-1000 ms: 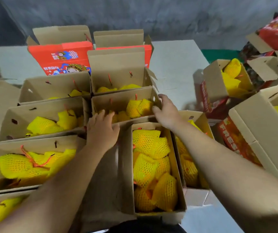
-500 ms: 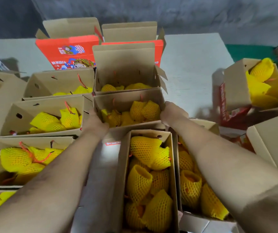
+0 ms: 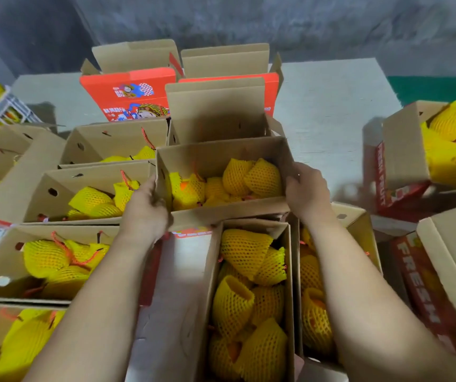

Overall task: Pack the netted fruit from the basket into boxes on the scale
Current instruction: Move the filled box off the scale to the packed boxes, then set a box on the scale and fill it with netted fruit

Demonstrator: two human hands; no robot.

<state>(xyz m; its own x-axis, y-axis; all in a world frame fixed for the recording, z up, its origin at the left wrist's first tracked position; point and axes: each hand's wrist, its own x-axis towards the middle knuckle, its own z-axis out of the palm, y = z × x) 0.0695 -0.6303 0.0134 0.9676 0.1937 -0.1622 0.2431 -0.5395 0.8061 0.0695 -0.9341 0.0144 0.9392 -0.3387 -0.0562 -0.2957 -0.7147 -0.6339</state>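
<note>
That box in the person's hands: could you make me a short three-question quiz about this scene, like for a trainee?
1. True or false: both hands grip the same box.
2. What fills the box?
A. Bare apples
B. Fruit in yellow foam nets
C. Bottles
3. Fill in: the left hand holds the box's left end, the right hand its ____ end.

Key: 1 true; 2 B; 3 right.
</note>
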